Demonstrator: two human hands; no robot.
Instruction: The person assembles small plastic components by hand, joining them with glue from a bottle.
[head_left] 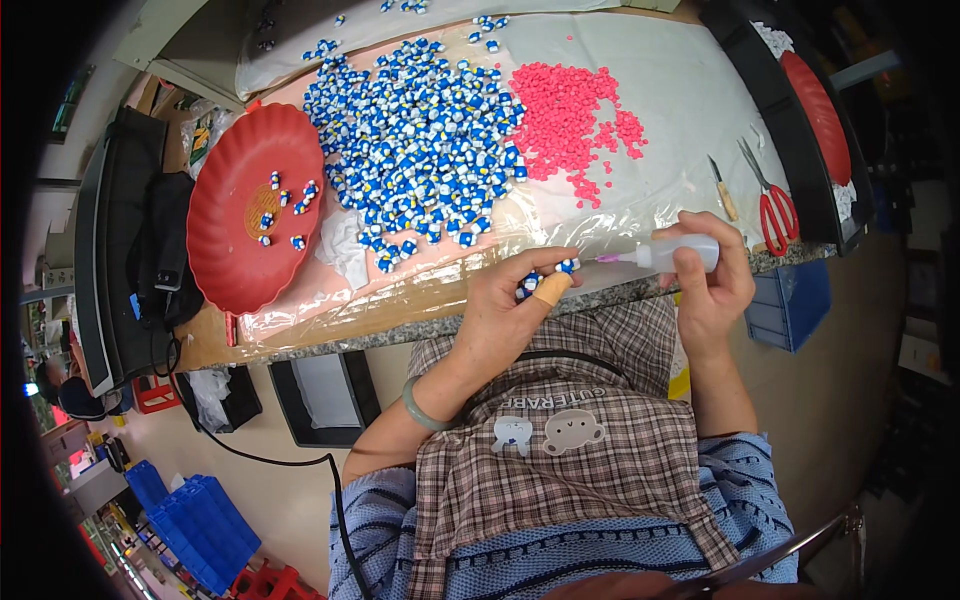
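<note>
My left hand (500, 315) is closed around small blue-and-white figures. One figure (568, 266) is pinched at the fingertips, and at least one more lies against the fingers. A tan finger cover (552, 289) wraps one fingertip. In my right hand (722, 290) is a translucent squeeze bottle (697, 250), tilted on its side. Its thin nozzle, with a pink-purple tip (608, 258), points left at the pinched figure, a short gap away. Beyond my hands spreads a big pile of like figures (420, 150), and right of it lie many small pink pieces (565, 115).
A red scalloped tray (225, 235) with several figures stands at left, beside crumpled white tissue (343, 250). Red-handled scissors (777, 215) and a wooden-handled pointed tool (725, 195) lie at right. Another red tray (815, 115) sits in a black bin (845, 205). Clear plastic covers the stone-edged table (420, 328).
</note>
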